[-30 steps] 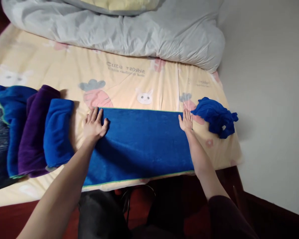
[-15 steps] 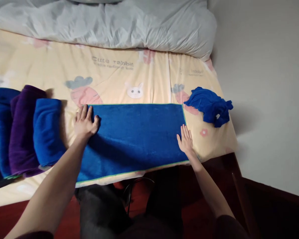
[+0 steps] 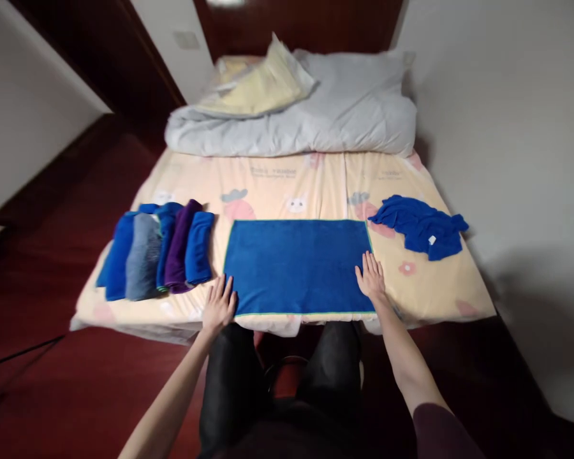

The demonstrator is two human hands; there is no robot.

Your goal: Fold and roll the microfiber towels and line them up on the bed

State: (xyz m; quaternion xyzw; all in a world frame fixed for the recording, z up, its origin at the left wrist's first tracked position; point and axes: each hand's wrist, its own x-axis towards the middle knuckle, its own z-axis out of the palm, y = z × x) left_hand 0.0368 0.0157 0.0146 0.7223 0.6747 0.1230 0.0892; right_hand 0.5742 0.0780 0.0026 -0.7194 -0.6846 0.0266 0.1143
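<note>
A blue towel (image 3: 299, 266) with a thin green edge lies spread flat on the bed, its long near side along the mattress edge. My left hand (image 3: 220, 303) rests flat at the towel's near left corner, fingers out. At the right short side my right hand (image 3: 371, 276) lies flat with its fingers stretched, over the green edge. Neither hand grips anything. To the left is a row of folded towels: a blue one (image 3: 199, 247), a purple one (image 3: 182, 245), a grey one (image 3: 143, 258) and more blue ones. A crumpled blue cloth (image 3: 418, 226) with a white tag lies to the right.
The bed has a cream sheet (image 3: 191, 175) printed with carrots and rabbits. A grey quilt (image 3: 358, 95) is bunched at its far end, with a pale yellow plastic-looking bag (image 3: 263, 83) on top. A white wall (image 3: 516, 159) stands close on the right.
My left hand has moved from the towel's far left area down to its near left corner. My right hand stays at the right edge. The view has tilted up, showing more of the room.
</note>
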